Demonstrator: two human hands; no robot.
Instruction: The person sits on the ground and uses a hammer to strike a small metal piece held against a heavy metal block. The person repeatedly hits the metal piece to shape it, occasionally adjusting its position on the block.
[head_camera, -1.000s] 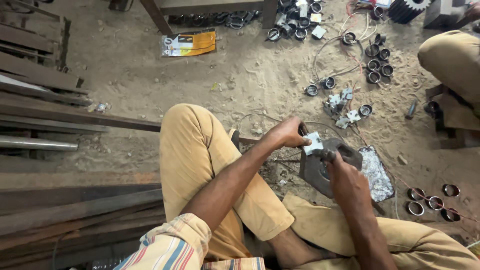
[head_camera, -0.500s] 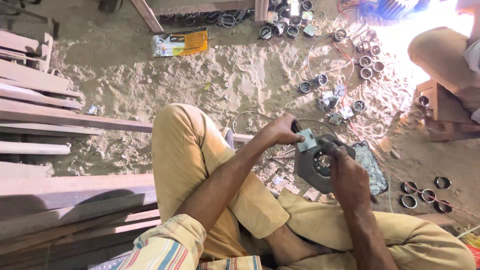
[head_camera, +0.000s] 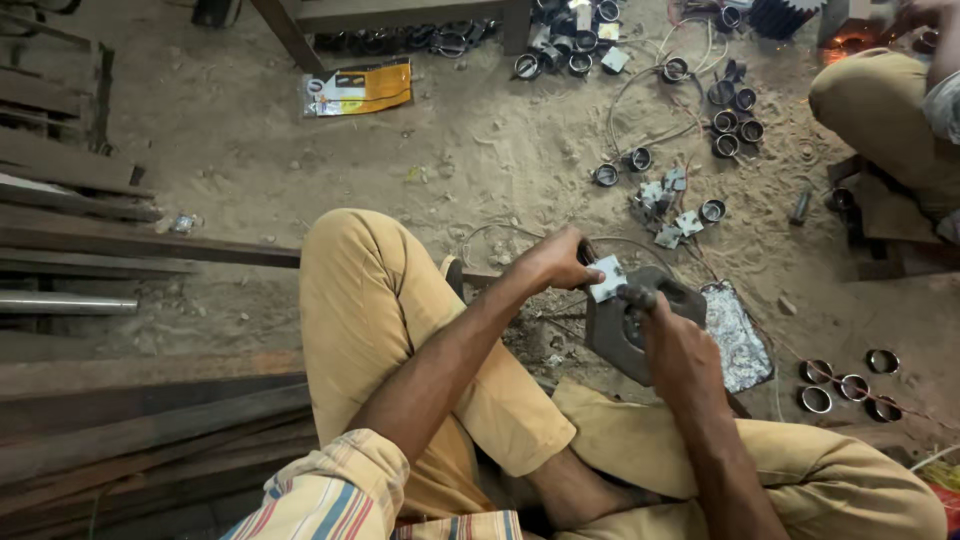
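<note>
The person sits cross-legged on the sandy floor (head_camera: 250, 160); the left hand (head_camera: 556, 262) pinches a small square metal plate (head_camera: 607, 279) at its edge, fingers closed on it, holding it over the top of a dark metal block (head_camera: 615, 335) that rests on the floor just beyond the knees. The right hand (head_camera: 680, 350) is clenched around the handle of a tool (head_camera: 636, 296), whose dark head sits just beside the plate, above the block; whether head and plate touch cannot be told. A crumpled sheet of foil (head_camera: 738, 340) lies against the block's right side. Metal rings (head_camera: 845, 385) lie to the right on the floor; more rings and small plates (head_camera: 665, 200) are scattered farther out. Wooden planks (head_camera: 120, 400) are stacked at left; another person's knee (head_camera: 880, 110) shows at upper right.
</note>
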